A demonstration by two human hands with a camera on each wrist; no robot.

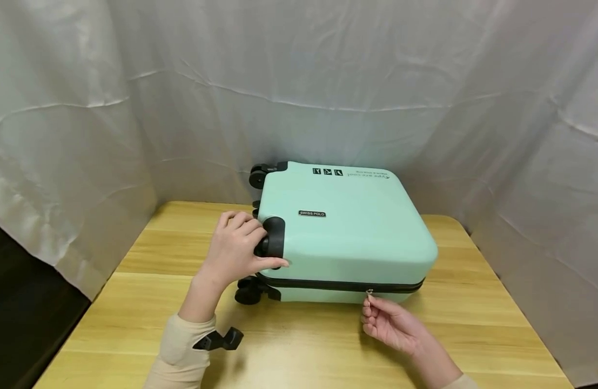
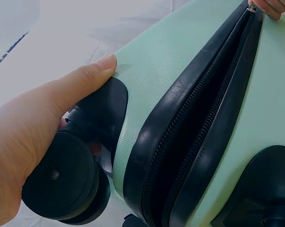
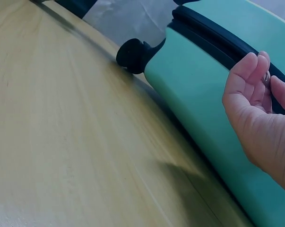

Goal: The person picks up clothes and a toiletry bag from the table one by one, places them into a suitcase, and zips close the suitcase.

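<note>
A mint-green hard-shell suitcase (image 1: 349, 216) lies flat on the table, its wheels towards the left. My left hand (image 1: 235, 246) grips its near upper corner at the black corner guard (image 2: 104, 106), thumb on the shell side and fingers curled around by the wheel (image 2: 62, 175). With thumb and fingers my right hand (image 1: 388, 324) pinches the small metal zipper pull (image 1: 369, 292) on the near side. Between the wheel end and the pull, the black zipper (image 2: 199, 109) gapes, its two rows of teeth apart. The fingers partly hide the pull.
The wooden table (image 1: 299, 356) extends in front of the suitcase and to both sides. Pale grey curtains (image 1: 299, 81) hang behind and at the sides. A black wrist camera (image 1: 221, 339) sticks out from the left sleeve. Another wheel (image 1: 248, 292) sits low at the near left corner.
</note>
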